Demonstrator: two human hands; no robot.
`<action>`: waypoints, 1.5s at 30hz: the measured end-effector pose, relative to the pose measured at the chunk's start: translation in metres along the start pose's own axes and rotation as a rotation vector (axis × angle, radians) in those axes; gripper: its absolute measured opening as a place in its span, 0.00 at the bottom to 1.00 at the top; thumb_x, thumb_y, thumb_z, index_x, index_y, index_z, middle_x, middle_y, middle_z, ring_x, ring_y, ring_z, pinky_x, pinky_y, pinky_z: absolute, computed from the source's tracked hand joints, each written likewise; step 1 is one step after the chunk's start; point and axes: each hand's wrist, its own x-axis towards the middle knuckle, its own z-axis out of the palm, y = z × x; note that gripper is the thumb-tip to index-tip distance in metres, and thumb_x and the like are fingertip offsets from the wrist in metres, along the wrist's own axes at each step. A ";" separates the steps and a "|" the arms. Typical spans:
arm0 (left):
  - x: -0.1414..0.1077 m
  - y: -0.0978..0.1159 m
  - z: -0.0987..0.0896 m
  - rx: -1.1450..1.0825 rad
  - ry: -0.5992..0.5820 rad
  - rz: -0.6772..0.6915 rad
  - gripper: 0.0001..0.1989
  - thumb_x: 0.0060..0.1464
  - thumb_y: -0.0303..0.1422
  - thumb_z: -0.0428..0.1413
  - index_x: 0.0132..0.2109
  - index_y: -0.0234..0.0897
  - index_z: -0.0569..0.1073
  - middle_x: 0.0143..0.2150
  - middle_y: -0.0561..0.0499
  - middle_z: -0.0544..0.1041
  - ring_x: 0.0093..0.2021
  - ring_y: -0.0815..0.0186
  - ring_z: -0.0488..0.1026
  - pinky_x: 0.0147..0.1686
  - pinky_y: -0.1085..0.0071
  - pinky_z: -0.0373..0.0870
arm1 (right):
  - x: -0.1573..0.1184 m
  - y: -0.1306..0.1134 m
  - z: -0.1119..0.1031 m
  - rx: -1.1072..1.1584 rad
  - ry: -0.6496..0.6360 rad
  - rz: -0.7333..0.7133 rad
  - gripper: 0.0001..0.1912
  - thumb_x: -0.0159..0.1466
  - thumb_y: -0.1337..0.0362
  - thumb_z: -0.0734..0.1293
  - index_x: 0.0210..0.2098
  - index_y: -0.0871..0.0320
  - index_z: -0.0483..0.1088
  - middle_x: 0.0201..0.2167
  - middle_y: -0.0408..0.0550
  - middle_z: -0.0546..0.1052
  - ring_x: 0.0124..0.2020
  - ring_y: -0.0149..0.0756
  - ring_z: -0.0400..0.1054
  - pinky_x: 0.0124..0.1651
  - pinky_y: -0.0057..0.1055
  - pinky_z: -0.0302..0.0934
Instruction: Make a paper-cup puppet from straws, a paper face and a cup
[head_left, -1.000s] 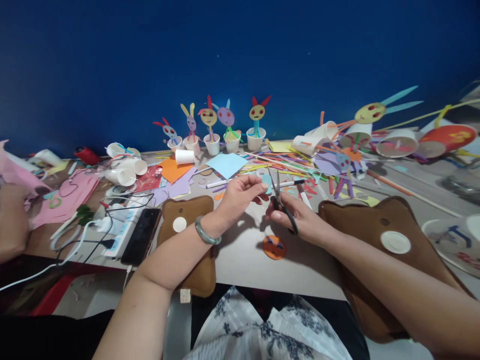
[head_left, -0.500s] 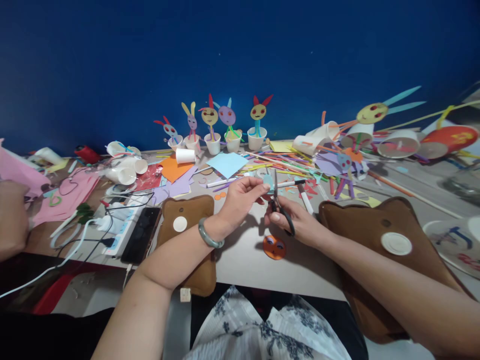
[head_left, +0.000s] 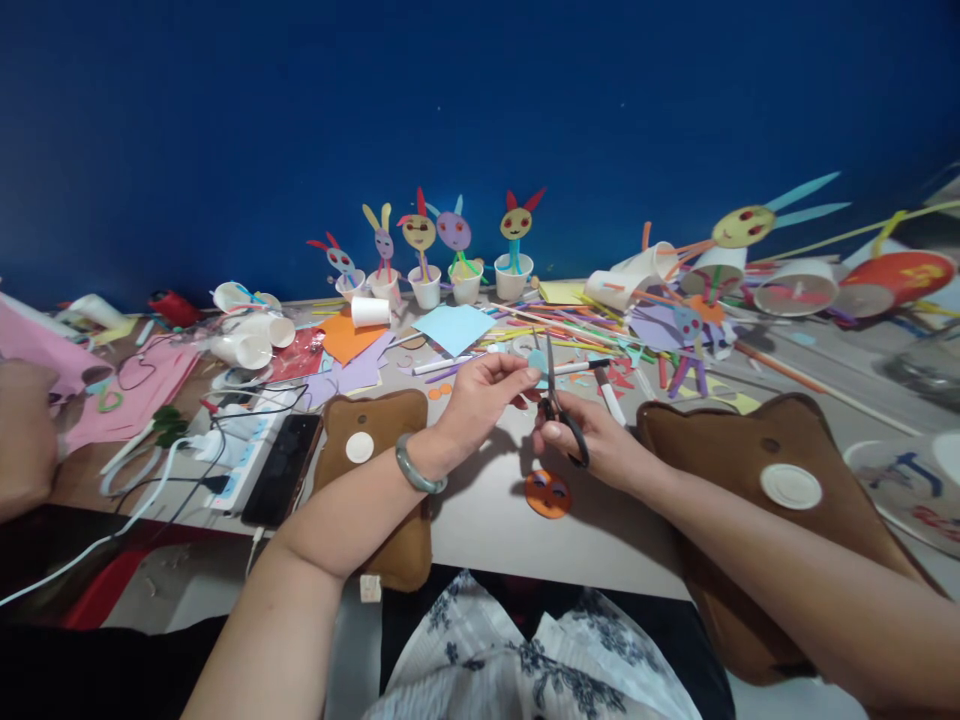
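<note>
Between the thumb and fingers of my left hand [head_left: 486, 400] is a small light blue paper piece [head_left: 537, 364]. Black scissors [head_left: 551, 390] are in my right hand [head_left: 589, 437], with the blades pointing up and a little apart, just right of the blue paper. On the table below my hands lies an orange paper circle [head_left: 548, 494] with a drawn face. My left forearm passes over a brown cushion [head_left: 379, 430].
Behind my hands are scattered sticks and a blue sheet [head_left: 454, 328]. Paper figures in cups [head_left: 514, 277] stand along the blue wall. A phone [head_left: 283, 470] and power strip [head_left: 251, 455] lie left. Another person's hand [head_left: 26, 430] is at the far left.
The scissor blades have opened a little wider beside the blue paper. My hands have hardly moved. At the far left, the pink paper near the other person's hand has shifted.
</note>
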 end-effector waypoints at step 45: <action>-0.002 0.002 -0.004 0.063 -0.006 0.071 0.13 0.48 0.38 0.66 0.32 0.34 0.72 0.24 0.56 0.74 0.25 0.73 0.73 0.30 0.74 0.68 | -0.004 -0.003 0.002 0.111 0.026 0.018 0.30 0.54 0.35 0.72 0.34 0.55 0.64 0.29 0.46 0.73 0.27 0.33 0.64 0.28 0.31 0.58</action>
